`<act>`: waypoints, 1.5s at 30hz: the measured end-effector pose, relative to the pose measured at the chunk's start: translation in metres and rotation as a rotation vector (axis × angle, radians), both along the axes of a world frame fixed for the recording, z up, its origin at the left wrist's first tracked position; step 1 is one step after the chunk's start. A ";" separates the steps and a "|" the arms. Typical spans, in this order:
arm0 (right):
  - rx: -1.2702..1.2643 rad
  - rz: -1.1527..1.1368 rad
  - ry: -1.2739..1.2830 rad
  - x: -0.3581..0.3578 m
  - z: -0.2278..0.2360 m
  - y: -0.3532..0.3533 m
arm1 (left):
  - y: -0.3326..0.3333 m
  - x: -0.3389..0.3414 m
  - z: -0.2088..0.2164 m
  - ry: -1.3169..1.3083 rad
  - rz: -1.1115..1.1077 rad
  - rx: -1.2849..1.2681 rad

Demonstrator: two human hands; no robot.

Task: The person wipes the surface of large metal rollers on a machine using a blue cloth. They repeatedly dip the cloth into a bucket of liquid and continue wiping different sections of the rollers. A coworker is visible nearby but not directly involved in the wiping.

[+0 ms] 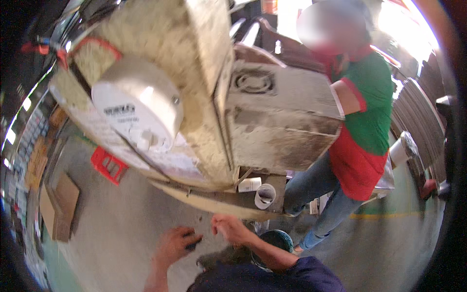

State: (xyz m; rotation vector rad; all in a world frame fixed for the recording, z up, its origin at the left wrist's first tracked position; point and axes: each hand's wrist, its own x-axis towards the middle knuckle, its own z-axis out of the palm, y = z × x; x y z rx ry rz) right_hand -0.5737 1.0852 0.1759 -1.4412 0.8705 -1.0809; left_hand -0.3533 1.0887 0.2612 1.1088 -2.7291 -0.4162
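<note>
My left hand [176, 244] is low in front of me, fingers bent around a small dark thing [192, 242] too blurred to name. To its right, my right hand [230, 229] is raised with its fingers curled in; whatever they hold, if anything, is too small to make out. The hands are apart, both just short of the pale curved edge [214, 206] of a large worn machine [206, 160]. A dark bucket [278, 239] stands partly behind my right forearm.
A round white housing [141, 104] with a knob juts from the machine. White cups [265, 195] stand on a ledge below its grey box-shaped part [282, 117]. A person [362, 131] in a green and red shirt stands at right. Cardboard [61, 207] and a red plastic piece [108, 164] lie left.
</note>
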 end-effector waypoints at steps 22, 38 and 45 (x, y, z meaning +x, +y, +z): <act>-0.547 -0.074 0.282 -0.019 0.092 0.006 | -0.019 -0.039 0.053 0.118 -0.103 -0.293; -0.856 -0.431 0.108 -0.022 0.077 0.013 | -0.016 -0.066 0.059 0.213 -0.045 -0.217; -0.626 -0.300 -0.194 -0.031 0.067 0.008 | -0.019 -0.065 0.060 0.247 -0.031 -0.267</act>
